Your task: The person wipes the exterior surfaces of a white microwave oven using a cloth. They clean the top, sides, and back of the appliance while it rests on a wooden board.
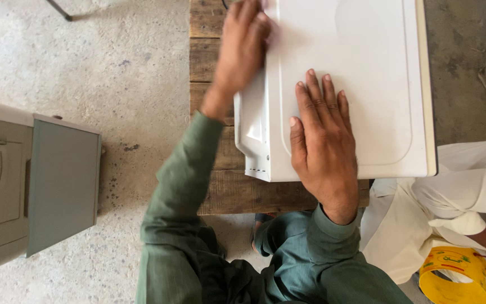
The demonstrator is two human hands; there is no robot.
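A white appliance casing (367, 67) lies on a low wooden table (237, 194). My right hand (323, 141) rests flat on top of the casing near its front left corner, palm down and fingers slightly apart. My left hand (243, 48) is at the casing's left edge further back. Its fingers are curled over a small pale pink cloth (273, 32) pressed against the white surface. Both my sleeves are dark green.
A grey metal appliance (57, 186) with a vented side stands on the concrete floor at the left. Another person in white clothes (468, 191) sits at the right beside the table. A yellow plastic bag (454, 273) lies by them at the bottom right.
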